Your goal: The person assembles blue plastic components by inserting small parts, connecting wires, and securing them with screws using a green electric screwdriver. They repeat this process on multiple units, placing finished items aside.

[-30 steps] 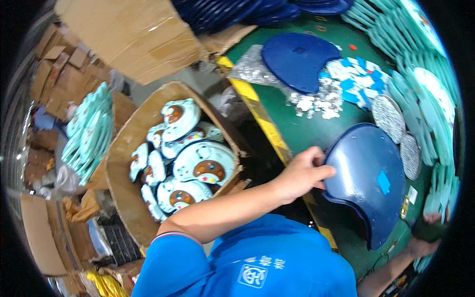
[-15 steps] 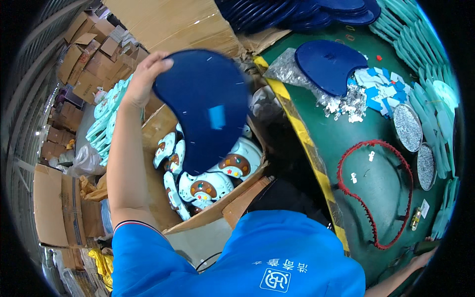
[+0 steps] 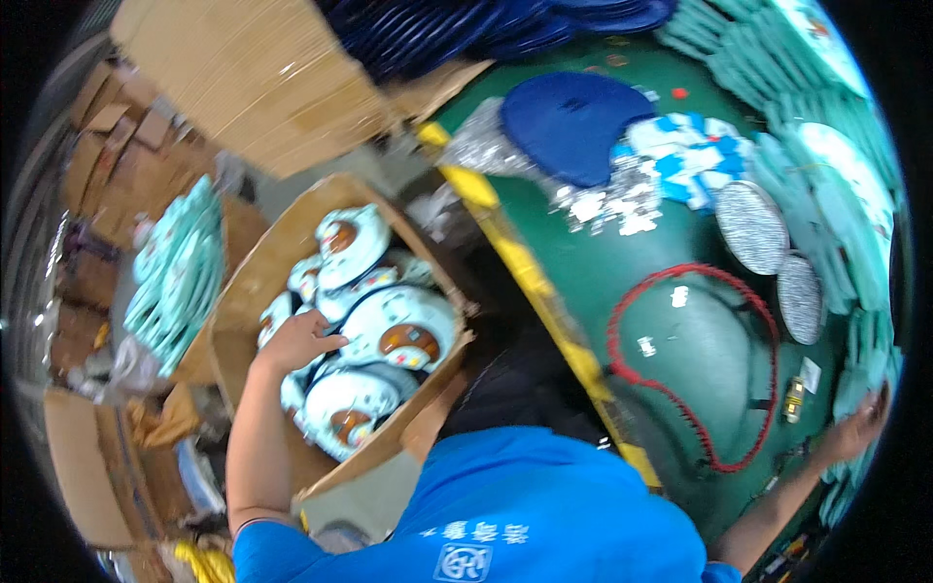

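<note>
My left hand [image 3: 297, 344] is inside the open cardboard box [image 3: 243, 260], over curved turquoise panels with brown and coloured cartoon shapes. Its thumb stands apart from the index finger and lies against one such panel [image 3: 377, 325]; the other fingers are partly hidden. At the far right, my blurred right hand [image 3: 857, 429] reaches to a row of pale turquoise panels [image 3: 860, 364]; its grip is unclear. On the green table [image 3: 583, 282] lies a curved loop with a red toothed edge [image 3: 622, 377]. Beyond it rests a dark blue curved panel [image 3: 573, 126] on clear plastic.
Blue and white pieces [image 3: 690, 160], silvery scraps [image 3: 617, 199] and two glittery oval pads [image 3: 751, 228] lie on the table. Yellow-black tape [image 3: 530, 277] marks its edge. Stacked dark blue panels [image 3: 486, 29] stand at the back. Turquoise panels [image 3: 180, 277] lean left of the box.
My left hand has lowered into the box and no longer holds up the dark blue panel. My right hand has moved up along the right side to the turquoise panels. The view has shifted.
</note>
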`<action>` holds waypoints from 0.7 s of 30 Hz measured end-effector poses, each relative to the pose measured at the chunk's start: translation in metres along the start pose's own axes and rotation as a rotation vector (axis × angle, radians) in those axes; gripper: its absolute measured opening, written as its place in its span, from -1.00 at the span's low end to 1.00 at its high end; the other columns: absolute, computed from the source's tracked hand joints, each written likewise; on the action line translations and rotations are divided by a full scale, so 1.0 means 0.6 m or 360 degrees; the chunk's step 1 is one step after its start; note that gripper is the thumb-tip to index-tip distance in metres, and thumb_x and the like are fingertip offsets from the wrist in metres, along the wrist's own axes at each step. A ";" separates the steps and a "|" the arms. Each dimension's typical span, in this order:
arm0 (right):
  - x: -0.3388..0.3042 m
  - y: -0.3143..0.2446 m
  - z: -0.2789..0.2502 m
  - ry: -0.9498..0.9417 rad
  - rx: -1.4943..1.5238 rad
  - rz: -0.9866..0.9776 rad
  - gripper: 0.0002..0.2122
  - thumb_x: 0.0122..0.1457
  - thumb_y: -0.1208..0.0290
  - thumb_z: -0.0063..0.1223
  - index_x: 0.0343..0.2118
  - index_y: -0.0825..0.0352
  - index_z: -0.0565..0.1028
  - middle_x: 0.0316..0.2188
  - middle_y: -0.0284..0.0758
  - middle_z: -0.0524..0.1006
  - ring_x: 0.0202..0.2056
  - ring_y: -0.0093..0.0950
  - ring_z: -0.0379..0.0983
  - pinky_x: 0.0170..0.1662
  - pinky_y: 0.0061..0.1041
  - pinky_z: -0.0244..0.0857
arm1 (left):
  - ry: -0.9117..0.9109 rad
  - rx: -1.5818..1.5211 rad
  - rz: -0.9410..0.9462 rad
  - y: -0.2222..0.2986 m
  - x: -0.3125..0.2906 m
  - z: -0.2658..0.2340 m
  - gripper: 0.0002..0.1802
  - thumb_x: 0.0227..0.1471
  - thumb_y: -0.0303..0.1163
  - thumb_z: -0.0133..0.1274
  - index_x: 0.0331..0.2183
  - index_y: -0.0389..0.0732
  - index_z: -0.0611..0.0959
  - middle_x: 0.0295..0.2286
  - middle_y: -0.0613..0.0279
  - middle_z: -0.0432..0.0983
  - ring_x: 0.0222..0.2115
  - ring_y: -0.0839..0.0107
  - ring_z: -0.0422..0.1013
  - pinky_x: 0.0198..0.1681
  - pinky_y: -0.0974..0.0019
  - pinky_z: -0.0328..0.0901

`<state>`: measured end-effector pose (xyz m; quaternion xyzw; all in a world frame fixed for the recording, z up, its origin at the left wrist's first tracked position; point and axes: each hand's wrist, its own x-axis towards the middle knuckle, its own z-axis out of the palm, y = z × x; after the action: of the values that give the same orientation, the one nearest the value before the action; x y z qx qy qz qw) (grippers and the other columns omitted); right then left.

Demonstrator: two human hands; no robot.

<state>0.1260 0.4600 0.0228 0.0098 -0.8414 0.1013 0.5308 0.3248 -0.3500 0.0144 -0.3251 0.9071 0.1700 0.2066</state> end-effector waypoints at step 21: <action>0.311 -0.172 0.184 -0.1144 -0.0538 0.0444 -0.60 0.22 0.09 0.15 -0.09 0.37 0.57 -0.24 -0.10 0.62 -0.15 -0.16 0.55 -0.12 -0.23 0.38 | 0.0514 0.0529 0.0581 0.775 0.332 -0.047 0.01 -0.16 0.16 0.23 0.20 -0.24 0.31 0.13 -0.18 0.34 0.15 -0.08 0.30 0.19 -0.09 0.21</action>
<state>-0.0414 0.3558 0.1605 -0.1567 -0.9710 0.0228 0.1790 -0.1295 -0.1263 0.0227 -0.1410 0.9871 -0.0004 0.0760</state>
